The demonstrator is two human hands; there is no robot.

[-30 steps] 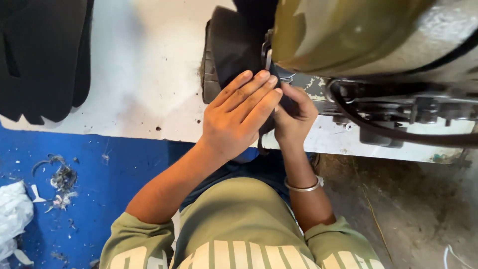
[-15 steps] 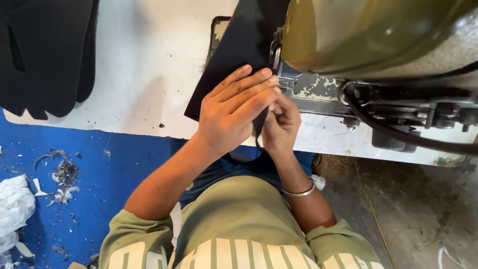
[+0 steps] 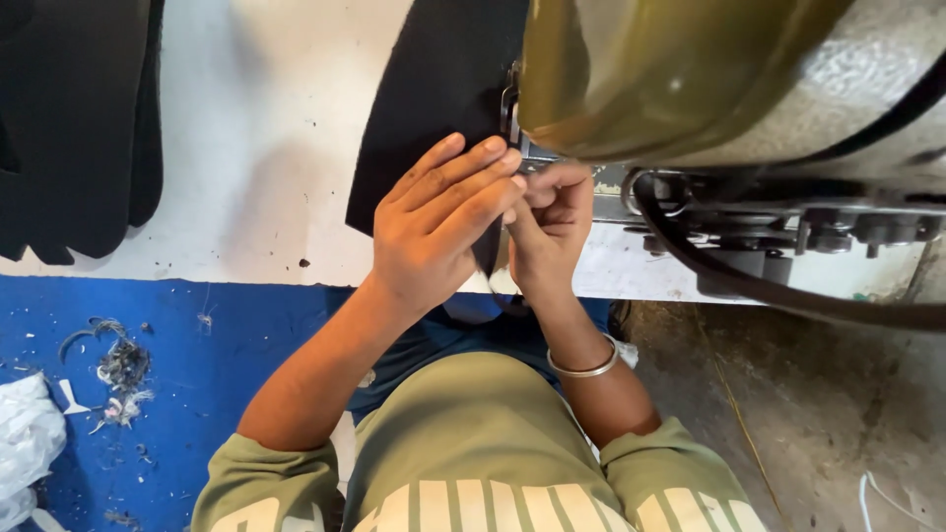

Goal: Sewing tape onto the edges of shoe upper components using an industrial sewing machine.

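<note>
A black fabric piece (image 3: 434, 108) lies on the white table (image 3: 256, 148) and runs under the olive-green sewing machine head (image 3: 670, 69). My left hand (image 3: 439, 222) lies flat on the near edge of the fabric, fingers pointing toward the machine. My right hand (image 3: 552, 222), with a metal bangle on its wrist, pinches the fabric's edge just below the machine's needle area. The needle itself is hidden by the machine head.
A stack of black pieces (image 3: 79, 118) sits at the table's left. A black belt or cable (image 3: 788, 291) hangs under the machine bed. Below the table, thread scraps (image 3: 118, 369) and white waste (image 3: 25, 443) lie on the blue floor.
The black fabric has slid further onto the table and under the machine head, now lying flatter and longer. Both hands moved with it toward the machine.
</note>
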